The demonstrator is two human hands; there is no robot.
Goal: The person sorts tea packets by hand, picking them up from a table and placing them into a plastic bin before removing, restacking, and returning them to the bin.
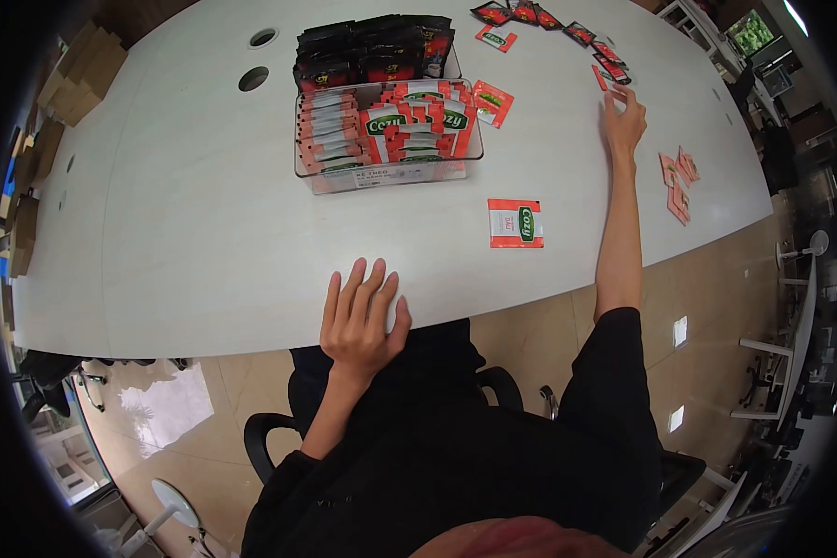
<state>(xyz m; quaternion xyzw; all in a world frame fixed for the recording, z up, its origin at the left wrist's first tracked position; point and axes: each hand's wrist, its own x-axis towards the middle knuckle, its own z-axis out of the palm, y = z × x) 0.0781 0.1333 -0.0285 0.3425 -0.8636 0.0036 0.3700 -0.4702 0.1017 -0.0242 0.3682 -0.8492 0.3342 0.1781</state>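
My left hand (361, 316) lies palm down near the table's front edge, fingers spread, holding nothing. Out at the far right, my right hand (625, 116) has its fingertips at a small red and white packet (601, 78), beside a line of black and red sachets (611, 62). Whether the fingers grip the packet is too small to tell. A red and white Cozy packet (516, 223) lies flat between my hands. Behind it stands a clear bin (391, 175) full of Cozy packets, with another packet (493, 104) against its right side.
Black sachets (372, 51) fill a second bin behind the first. Several red packets (677, 186) lie near the right edge. One more packet (496, 37) is at the back. Two round holes (254, 78) pierce the white table (186, 232). Cardboard boxes (86, 74) sit at the left.
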